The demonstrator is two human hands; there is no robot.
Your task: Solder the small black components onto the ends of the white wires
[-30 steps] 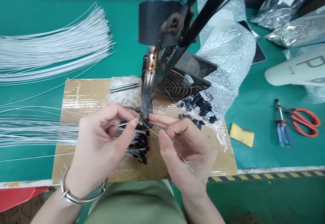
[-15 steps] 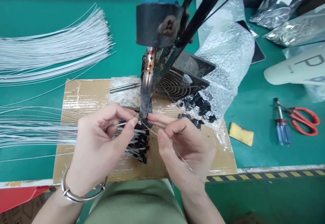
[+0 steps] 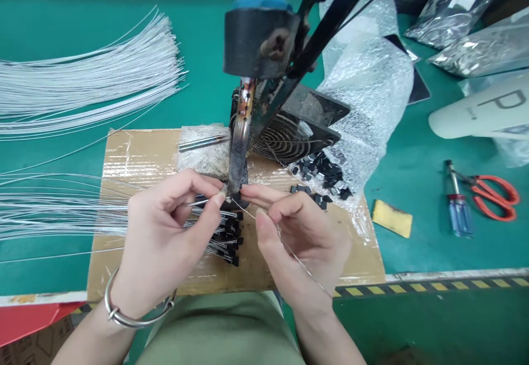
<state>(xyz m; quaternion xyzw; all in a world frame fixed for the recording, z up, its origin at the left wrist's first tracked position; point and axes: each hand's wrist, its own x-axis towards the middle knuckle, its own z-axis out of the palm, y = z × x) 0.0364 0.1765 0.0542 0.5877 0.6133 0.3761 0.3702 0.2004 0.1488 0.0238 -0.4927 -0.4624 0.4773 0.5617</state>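
Under the tip of a mounted soldering iron (image 3: 240, 144) with a blue handle, my two hands meet. My left hand (image 3: 173, 238) is closed, thumb and forefinger pinching a thin white wire (image 3: 200, 202) at its end. Between thumb and fingers of my right hand (image 3: 303, 238) runs a strand of solder wire (image 3: 298, 260), its end reaching the iron tip. The right forefinger points to a small black part (image 3: 236, 199) at the tip, mostly hidden by the fingers. Below my left hand lie several wires with black connectors (image 3: 231, 238) on their ends.
A cardboard sheet (image 3: 264, 277) lies under the work. Behind it stand a fan (image 3: 285, 136) and loose black connectors (image 3: 324, 172) on bubble wrap (image 3: 372, 95). White wires (image 3: 103, 84) lie left; a yellow sponge (image 3: 392, 218), screwdriver (image 3: 459, 210) and red-handled pliers (image 3: 496, 197) lie right.
Almost nothing differs. Both hands keep their grip at the iron tip, and the whole view has shifted very slightly.
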